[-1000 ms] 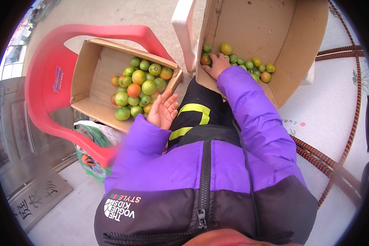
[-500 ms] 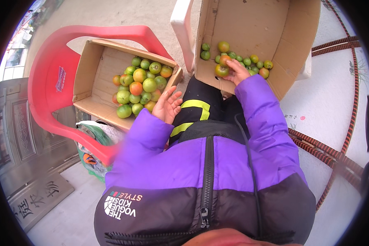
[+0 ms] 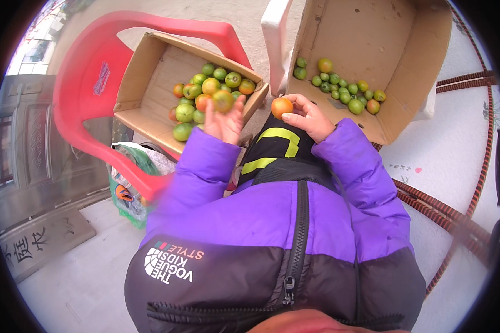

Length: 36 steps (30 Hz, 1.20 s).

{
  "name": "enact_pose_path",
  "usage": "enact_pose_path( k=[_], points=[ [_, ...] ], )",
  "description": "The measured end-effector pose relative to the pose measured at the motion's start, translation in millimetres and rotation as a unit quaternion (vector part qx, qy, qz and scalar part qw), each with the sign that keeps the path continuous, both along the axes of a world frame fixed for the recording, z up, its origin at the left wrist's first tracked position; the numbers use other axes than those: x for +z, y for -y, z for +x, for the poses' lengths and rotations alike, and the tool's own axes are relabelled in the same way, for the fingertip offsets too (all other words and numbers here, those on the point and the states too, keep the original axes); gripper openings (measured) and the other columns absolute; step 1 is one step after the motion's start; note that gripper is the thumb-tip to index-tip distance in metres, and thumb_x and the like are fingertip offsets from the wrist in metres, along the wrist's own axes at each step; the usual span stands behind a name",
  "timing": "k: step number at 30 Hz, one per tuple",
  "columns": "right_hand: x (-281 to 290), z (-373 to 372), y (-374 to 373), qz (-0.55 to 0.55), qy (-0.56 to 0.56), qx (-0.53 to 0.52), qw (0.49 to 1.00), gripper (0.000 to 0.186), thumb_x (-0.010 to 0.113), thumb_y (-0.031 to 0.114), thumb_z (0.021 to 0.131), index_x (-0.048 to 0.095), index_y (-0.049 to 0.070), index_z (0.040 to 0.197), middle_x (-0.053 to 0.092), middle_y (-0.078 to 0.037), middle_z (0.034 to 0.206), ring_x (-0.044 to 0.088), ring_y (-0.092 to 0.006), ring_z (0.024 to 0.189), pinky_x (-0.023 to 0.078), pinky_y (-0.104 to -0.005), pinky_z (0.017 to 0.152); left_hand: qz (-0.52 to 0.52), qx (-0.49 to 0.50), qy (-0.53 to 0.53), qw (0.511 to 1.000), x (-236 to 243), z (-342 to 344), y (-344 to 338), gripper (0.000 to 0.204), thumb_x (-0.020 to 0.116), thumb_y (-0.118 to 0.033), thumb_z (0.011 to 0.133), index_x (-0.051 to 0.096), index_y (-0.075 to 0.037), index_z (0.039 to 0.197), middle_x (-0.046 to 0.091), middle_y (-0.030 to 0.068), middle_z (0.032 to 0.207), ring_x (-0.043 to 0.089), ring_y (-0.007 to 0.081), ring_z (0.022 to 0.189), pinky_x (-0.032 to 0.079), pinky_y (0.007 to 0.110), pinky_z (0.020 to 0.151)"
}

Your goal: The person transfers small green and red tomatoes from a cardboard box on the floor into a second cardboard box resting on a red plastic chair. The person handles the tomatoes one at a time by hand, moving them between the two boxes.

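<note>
My left hand [image 3: 225, 123] is palm up at the near right edge of the left cardboard box [image 3: 144, 80]. A blurred yellow-green tomato [image 3: 223, 101] sits between its fingers and thumb, and the grip is smeared by motion. Over my knees, my right hand [image 3: 311, 119] grips an orange tomato [image 3: 282, 108] between thumb and fingers. Green, yellow and reddish tomatoes [image 3: 210, 85] are heaped in the left box. Inside the right cardboard box [image 3: 353, 39] are mostly small green tomatoes [image 3: 345, 97], along its near side.
A red plastic armchair [image 3: 75, 105] carries the left box; a white chair [image 3: 276, 33] is under the right one. A green plastic bag [image 3: 136, 208] stands by the red chair. Striped brown bands [image 3: 439, 211] cross the white surface at right.
My right hand has left the right box and moved left with the orange tomato. A yellow-green tomato is now at my left hand, which was open and bare. The view has shifted slightly.
</note>
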State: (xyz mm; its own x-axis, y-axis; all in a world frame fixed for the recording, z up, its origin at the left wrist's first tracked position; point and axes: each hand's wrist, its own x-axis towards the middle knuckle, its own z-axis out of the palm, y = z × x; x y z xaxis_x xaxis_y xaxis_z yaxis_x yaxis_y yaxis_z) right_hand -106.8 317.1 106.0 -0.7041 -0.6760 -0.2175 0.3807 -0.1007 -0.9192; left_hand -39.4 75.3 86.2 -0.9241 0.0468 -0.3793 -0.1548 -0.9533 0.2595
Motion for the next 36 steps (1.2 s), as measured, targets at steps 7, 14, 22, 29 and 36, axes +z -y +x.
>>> enact_pose_path(
  k=[7, 14, 22, 29, 36],
  points=[
    [0.9, 9.4, 17.1, 0.119, -0.291, 0.046, 0.948, 0.061, 0.072, 0.018, 0.079, 0.049, 0.007, 0.134, 0.048, -0.014, 0.127, 0.048, -0.0222, 0.119, 0.045, -0.0322, 0.095, -0.076, -0.212, 0.016, 0.974, -3.4, 10.7, -29.2, 0.047, 0.051, -0.041, 0.097, 0.047, -0.009, 0.132, 0.059, 0.0099, 0.12, 0.064, 0.0183, 0.095, 0.055, 0.029, 0.074],
    [-44.0, -52.4, -23.0, 0.138, -0.134, -0.232, 0.953, 0.029, 0.061, 0.018, 0.092, 0.061, 0.004, 0.117, 0.063, -0.005, 0.103, 0.059, -0.0129, 0.093, 0.049, -0.0295, 0.084, 0.031, 0.084, 0.051, 0.995, 3.9, -1.1, 26.3, 0.047, 0.053, -0.031, 0.097, 0.045, -0.002, 0.133, 0.056, 0.0168, 0.127, 0.064, 0.021, 0.093, 0.056, 0.026, 0.07],
    [-113.7, -122.9, -169.8, 0.728, -0.186, -0.224, 0.621, 0.043, 0.067, 0.029, 0.08, 0.059, 0.009, 0.117, 0.054, -0.023, 0.12, 0.055, -0.0379, 0.112, 0.047, -0.047, 0.094, -0.05, -0.081, 0.035, 0.995, -23.4, 10.9, 2.0, 0.055, 0.049, -0.039, 0.097, 0.04, -0.007, 0.141, 0.058, 0.0109, 0.124, 0.061, 0.0206, 0.097, 0.052, 0.031, 0.079],
    [-132.8, -140.1, -169.1, 0.736, -0.192, -0.154, 0.631, 0.053, 0.071, 0.027, 0.077, 0.052, 0.014, 0.125, 0.053, -0.023, 0.124, 0.056, -0.0393, 0.114, 0.049, -0.0455, 0.094, -0.09, -0.088, 0.073, 0.989, -26.1, 8.9, 1.5, 0.049, 0.049, -0.036, 0.098, 0.044, -0.008, 0.138, 0.06, 0.0092, 0.121, 0.06, 0.0193, 0.096, 0.051, 0.03, 0.078],
    [-117.7, -136.9, -179.5, 0.629, -0.181, -0.178, 0.735, 0.059, 0.076, 0.027, 0.074, 0.051, 0.007, 0.123, 0.056, -0.02, 0.118, 0.061, -0.0358, 0.103, 0.051, -0.0423, 0.088, -0.1, -0.112, 0.068, 0.986, -34.1, 8.1, -3.0, 0.046, 0.05, -0.037, 0.098, 0.048, -0.01, 0.135, 0.06, 0.0078, 0.122, 0.061, 0.0188, 0.098, 0.051, 0.03, 0.077]
  ],
)
